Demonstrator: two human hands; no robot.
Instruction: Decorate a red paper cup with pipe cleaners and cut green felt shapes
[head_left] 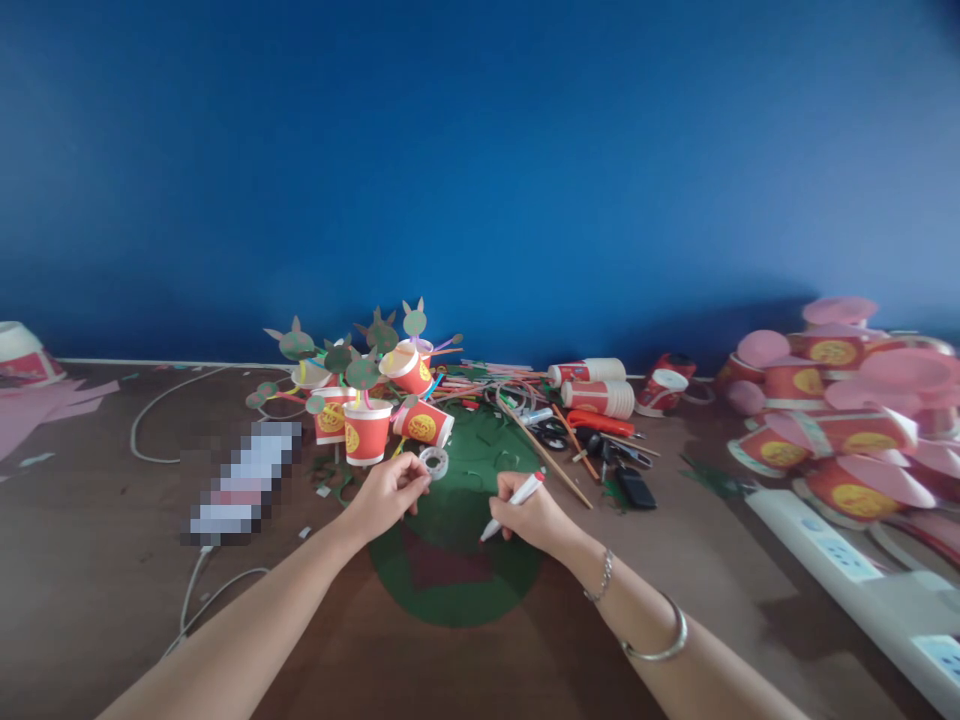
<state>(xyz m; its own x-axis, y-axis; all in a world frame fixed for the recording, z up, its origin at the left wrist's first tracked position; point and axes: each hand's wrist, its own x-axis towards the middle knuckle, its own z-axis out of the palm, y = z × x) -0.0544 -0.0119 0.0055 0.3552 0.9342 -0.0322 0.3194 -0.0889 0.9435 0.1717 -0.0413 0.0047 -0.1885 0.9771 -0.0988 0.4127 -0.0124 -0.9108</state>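
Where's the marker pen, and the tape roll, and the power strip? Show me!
Marker pen [523, 493]: head view, on its white barrel.
Tape roll [443, 466]: head view, on the right side of its ring.
Power strip [837, 549]: head view, on the farther socket panel.

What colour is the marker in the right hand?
The marker is mostly white, with some red; best in the head view.

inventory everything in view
wall: one, blue, back
table: one, brown, below
sheet: one, green, centre
marker: one, white, centre
tape: one, white, centre
cups: many, red, back, sides
cutouts: several, green, centre left
sticks: several, mixed, back
tools: several, mixed, centre right
phone: one, pixelated, left
cables: some, white, left
power strip: one, white, right
paper: several, pink, sides
bracelets: two, silver, right arm
left hand: one, bare, by tape
right hand: one, bare, holding marker
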